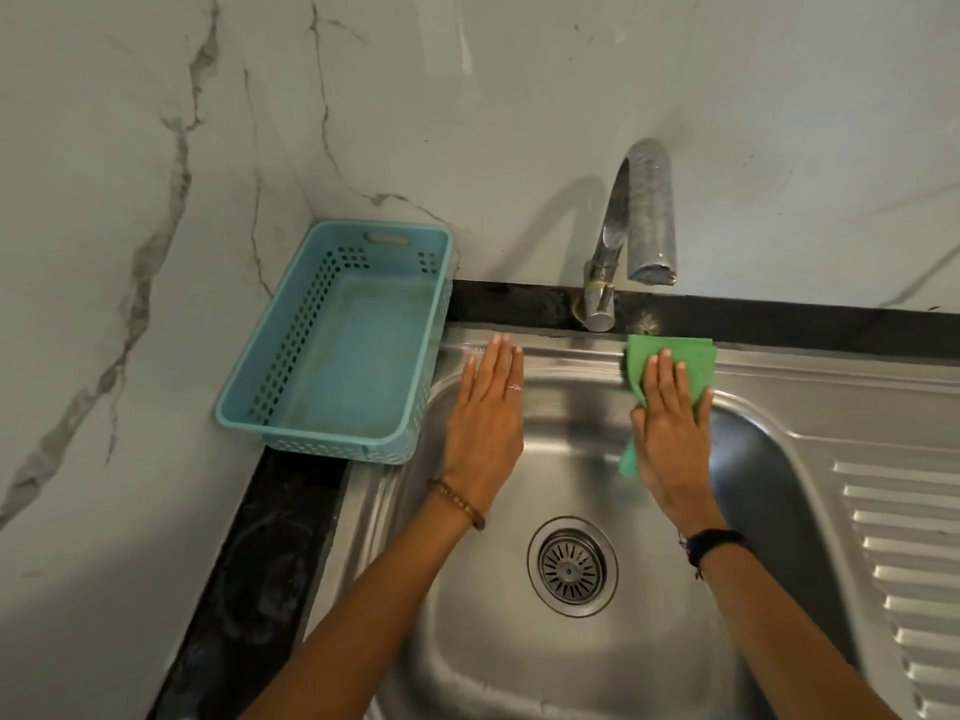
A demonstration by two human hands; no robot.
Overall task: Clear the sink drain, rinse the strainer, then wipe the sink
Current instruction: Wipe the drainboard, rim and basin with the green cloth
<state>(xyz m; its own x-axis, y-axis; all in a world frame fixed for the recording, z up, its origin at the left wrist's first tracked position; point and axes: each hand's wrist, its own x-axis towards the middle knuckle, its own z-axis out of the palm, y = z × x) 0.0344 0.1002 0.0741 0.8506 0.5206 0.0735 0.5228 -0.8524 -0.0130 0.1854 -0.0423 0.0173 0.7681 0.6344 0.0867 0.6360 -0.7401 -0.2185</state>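
Right hand [670, 428] flat, fingers together, pressing green cloth [696, 363] on sink [571, 356] rim; unpinched cloth could slip free.

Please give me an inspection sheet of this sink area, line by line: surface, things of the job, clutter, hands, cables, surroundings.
Surface: steel sink, basin looks free of debris; ribbed draining board at the right.
Job's things: strainer seated in the drain; green cloth on the sink's back rim.
Clutter: empty blue basket on the counter at the left, overlapping the sink's edge.
Hands: left hand flat on the back rim, holds nothing; right hand presses the cloth, fingers straight.
Cables: nothing seen.
Surroundings: tap, no water running; marble wall; dark counter.
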